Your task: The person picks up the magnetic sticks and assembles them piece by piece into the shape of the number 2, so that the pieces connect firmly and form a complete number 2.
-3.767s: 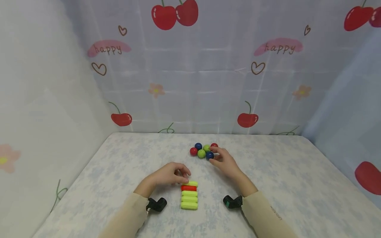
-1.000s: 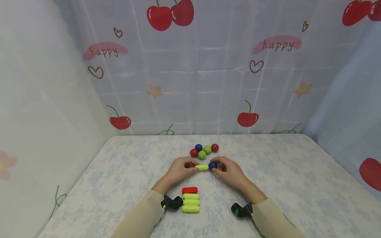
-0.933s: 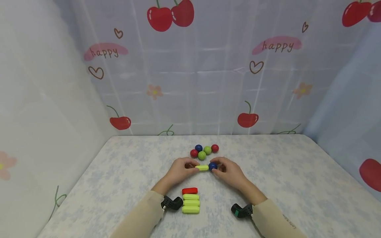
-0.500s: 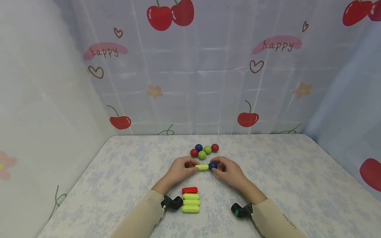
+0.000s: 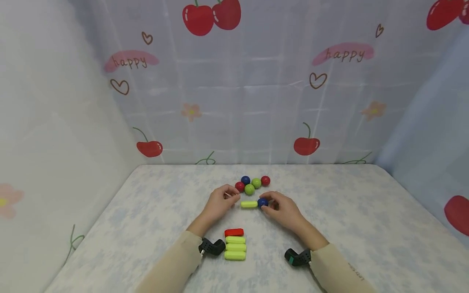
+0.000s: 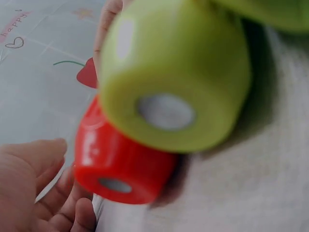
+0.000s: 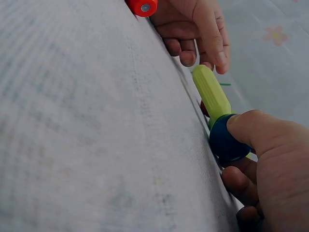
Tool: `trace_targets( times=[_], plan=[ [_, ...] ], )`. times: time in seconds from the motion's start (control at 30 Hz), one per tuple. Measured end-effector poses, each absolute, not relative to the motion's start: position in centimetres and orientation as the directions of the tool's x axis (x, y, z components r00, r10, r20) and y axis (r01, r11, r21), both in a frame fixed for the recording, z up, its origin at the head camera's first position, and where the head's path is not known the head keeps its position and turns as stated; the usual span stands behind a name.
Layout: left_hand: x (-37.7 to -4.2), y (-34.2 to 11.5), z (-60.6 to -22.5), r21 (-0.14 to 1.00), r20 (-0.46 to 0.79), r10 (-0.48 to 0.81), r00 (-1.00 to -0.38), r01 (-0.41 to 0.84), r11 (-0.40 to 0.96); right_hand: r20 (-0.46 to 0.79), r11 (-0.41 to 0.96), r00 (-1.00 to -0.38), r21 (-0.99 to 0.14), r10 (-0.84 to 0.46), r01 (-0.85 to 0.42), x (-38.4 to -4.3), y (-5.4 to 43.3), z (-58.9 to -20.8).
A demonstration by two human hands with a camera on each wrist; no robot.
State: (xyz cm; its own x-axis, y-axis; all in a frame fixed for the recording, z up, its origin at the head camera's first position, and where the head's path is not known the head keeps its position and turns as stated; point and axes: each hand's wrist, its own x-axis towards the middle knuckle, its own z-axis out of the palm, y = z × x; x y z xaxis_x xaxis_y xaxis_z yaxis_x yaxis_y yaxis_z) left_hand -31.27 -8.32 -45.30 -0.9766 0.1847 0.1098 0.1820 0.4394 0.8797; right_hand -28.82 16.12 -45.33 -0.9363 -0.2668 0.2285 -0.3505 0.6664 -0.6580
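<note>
In the head view, my right hand (image 5: 286, 211) pinches a dark blue ball (image 5: 262, 203) between thumb and fingers. A yellow-green magnetic rod (image 5: 249, 204) lies end-on against that ball, pointing left. The right wrist view shows the same rod (image 7: 211, 89) reaching out from the blue ball (image 7: 226, 140). Just left of the rod's free end, my left hand (image 5: 218, 202) has loosely bent fingers and holds nothing. Nearer me, a red rod (image 5: 234, 232) lies above several yellow-green rods (image 5: 235, 247) in a row. Metal discs show on rod ends in the left wrist view.
Behind the hands sits a cluster of balls: a blue ball (image 5: 245, 180), red balls (image 5: 265, 180) and green balls (image 5: 249, 189). The table (image 5: 329, 191) has a pale mottled cover. A cherry-printed curtain (image 5: 234, 93) closes off its far edge.
Earlier, the blue ball came away from the cluster and the left hand brought one yellow-green rod from the row to it. Since half a second ago, the left hand has released that rod and drawn back slightly.
</note>
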Motion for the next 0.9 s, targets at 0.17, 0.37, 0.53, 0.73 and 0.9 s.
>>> trace_targets(
  times=[0.17,0.37,0.53,0.73,0.9],
  plan=[
    [-32.3,-8.3,-44.7,0.933,0.036,0.108,-0.994,0.072,0.353,0.222,0.676,-0.941,-0.654,-0.255,-0.338,-29.0,16.3,-45.3],
    [-33.7,-8.6,-44.0,0.934,-0.012,0.126,-0.992,0.034,0.356,0.211,0.683,-0.943,-0.651,-0.258,-0.332,-29.0,16.1,-45.3],
    [-34.9,-8.2,-44.0,0.875,-0.017,0.199,-0.980,0.082,0.477,0.209,0.677,-0.944,-0.658,-0.255,-0.329,-29.0,16.1,-45.3],
    [-35.3,-7.6,-44.0,0.836,-0.016,0.209,-0.978,0.101,0.539,0.211,0.676,-0.943,-0.658,-0.258,-0.332,-29.1,16.1,-45.6],
    [-34.8,-7.9,-44.0,0.840,-0.010,0.198,-0.980,0.100,0.534,0.211,0.672,-0.946,-0.666,-0.246,-0.324,-29.0,16.0,-45.5]
  ],
)
